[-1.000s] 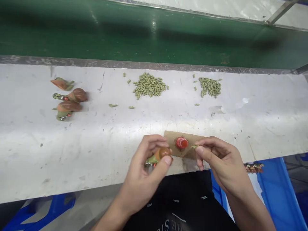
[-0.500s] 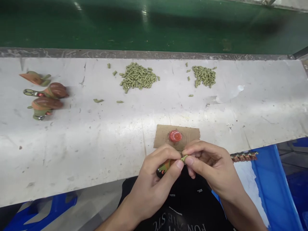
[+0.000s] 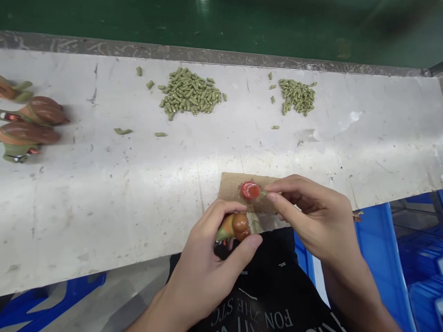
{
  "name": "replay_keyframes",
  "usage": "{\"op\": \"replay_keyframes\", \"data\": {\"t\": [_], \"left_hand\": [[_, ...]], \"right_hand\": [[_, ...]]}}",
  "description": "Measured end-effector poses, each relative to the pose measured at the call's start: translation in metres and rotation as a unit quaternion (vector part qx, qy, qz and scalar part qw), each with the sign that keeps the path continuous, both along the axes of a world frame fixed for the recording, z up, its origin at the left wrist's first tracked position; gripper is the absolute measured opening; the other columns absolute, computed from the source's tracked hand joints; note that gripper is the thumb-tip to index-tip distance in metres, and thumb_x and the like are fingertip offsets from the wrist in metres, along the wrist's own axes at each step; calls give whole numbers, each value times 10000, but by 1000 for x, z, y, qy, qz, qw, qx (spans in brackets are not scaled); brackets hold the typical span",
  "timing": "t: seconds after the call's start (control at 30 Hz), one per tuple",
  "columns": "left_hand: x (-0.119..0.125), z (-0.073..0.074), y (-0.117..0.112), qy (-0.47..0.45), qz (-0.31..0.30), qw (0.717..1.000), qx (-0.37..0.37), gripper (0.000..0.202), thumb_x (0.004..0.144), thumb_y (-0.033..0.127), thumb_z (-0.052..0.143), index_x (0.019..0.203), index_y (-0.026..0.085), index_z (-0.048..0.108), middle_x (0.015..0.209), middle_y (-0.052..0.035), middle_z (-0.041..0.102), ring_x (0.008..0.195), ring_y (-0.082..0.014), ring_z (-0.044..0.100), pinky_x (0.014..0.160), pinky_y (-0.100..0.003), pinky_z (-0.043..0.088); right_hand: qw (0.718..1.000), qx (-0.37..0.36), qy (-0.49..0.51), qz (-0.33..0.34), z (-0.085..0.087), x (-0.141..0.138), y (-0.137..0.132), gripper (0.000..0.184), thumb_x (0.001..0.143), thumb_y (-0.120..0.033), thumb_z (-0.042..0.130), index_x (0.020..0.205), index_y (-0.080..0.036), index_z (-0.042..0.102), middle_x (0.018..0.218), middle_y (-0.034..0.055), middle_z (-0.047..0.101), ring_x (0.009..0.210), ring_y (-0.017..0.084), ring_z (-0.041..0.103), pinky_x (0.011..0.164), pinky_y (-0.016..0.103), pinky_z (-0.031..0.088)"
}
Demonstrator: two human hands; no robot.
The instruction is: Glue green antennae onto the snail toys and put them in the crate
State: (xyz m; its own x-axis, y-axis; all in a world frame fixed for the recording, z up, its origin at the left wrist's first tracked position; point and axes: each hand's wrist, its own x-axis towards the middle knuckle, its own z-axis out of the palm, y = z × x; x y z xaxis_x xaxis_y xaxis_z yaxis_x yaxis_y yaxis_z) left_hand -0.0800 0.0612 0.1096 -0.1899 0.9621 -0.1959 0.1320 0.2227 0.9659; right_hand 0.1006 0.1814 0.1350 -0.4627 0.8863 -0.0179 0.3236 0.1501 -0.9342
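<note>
My left hand [image 3: 211, 263] is closed round a small brown and green toy figure [image 3: 235, 227] at the near edge of the white table [image 3: 104, 193]. My right hand [image 3: 311, 216] pinches a small green piece [image 3: 263, 193] between thumb and forefinger, its tip beside a red cap [image 3: 249, 190]. The cap sits on a piece of brown cardboard [image 3: 230, 185] lying on the table. The two hands are a little apart.
Two heaps of green pieces lie at the back, a large pile [image 3: 190, 94] and a smaller pile [image 3: 297, 94]. A few finished figures [image 3: 29, 122] lie at the far left. A green conveyor belt [image 3: 221, 23] runs behind. Blue crates [image 3: 387, 258] stand below right.
My right hand has drawn away from the figure and moved up to the red cap with the green piece. The view has shifted, so the table things sit further left.
</note>
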Motion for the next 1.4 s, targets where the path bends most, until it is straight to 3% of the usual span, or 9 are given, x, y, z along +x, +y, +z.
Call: {"op": "replay_keyframes", "data": {"t": [0.1,0.23,0.5,0.83,0.97,1.1,1.23,1.33,1.4], "left_hand": [[3,-6,-1,126,-4,991,43,98,1066,239,730,1134,295,687,1090,26,752,951,-126,769,761,-201,624],[6,-16,-3,188,-7,979,78,117,1081,200,719,1160,259,658,1320,-40,800,1310,-183,774,990,-217,663],[11,-17,-1,228,0,971,70,85,1077,210,701,1128,253,649,1268,-40,835,1206,-187,823,974,-226,688],[8,-14,0,181,7,983,37,82,1080,249,717,1139,268,665,1314,-34,808,1239,-191,805,824,-220,688],[5,-9,0,143,-4,989,46,138,1091,256,727,1206,289,657,1241,3,758,1141,-148,773,937,-239,642],[4,-2,-5,52,-10,997,59,213,1121,231,640,1307,335,647,1141,21,688,1000,-121,705,888,-219,602],[9,2,-5,-54,13,998,39,223,1194,306,582,1369,414,668,1145,34,705,956,-111,712,855,-206,612],[15,1,-3,-92,34,994,38,205,1170,330,667,1340,428,725,1194,37,735,1037,-119,735,890,-198,629],[19,-1,-1,-113,48,992,37,218,1149,305,711,1329,422,749,1239,40,751,1143,-121,745,977,-189,635]], "right_hand": [[992,98,-71,35,-1,-6,2,183,1063,-94,778,1126,-248,854,1065,-18,840,882,130,756,771,237,622],[977,166,-120,62,-2,-13,3,204,1058,-19,738,1103,-198,823,1057,-1,813,937,137,761,856,248,621],[971,178,-130,88,-4,-18,3,172,1050,-7,738,1090,-154,818,1048,30,802,964,159,771,866,279,623],[971,189,-131,63,-4,-11,-2,183,1054,-24,711,1086,-188,785,1037,21,795,936,158,757,865,267,647],[982,147,-107,47,-4,-11,-3,177,1062,-57,709,1080,-215,788,1062,32,820,928,185,763,859,317,665],[999,-15,-3,-42,-2,-9,-7,118,1073,-180,789,1052,-280,848,1038,-11,846,800,137,757,671,233,635],[969,-201,136,-53,-3,-5,-13,63,1058,-243,854,1028,-289,883,942,-15,863,725,106,789,667,162,661],[951,-242,185,-49,-7,-2,-18,58,1055,-253,871,1036,-301,896,944,-15,873,847,128,842,796,173,707],[950,-245,187,-58,-9,-1,-20,82,1040,-229,876,1020,-304,903,969,-19,877,851,131,850,797,175,718]]}}
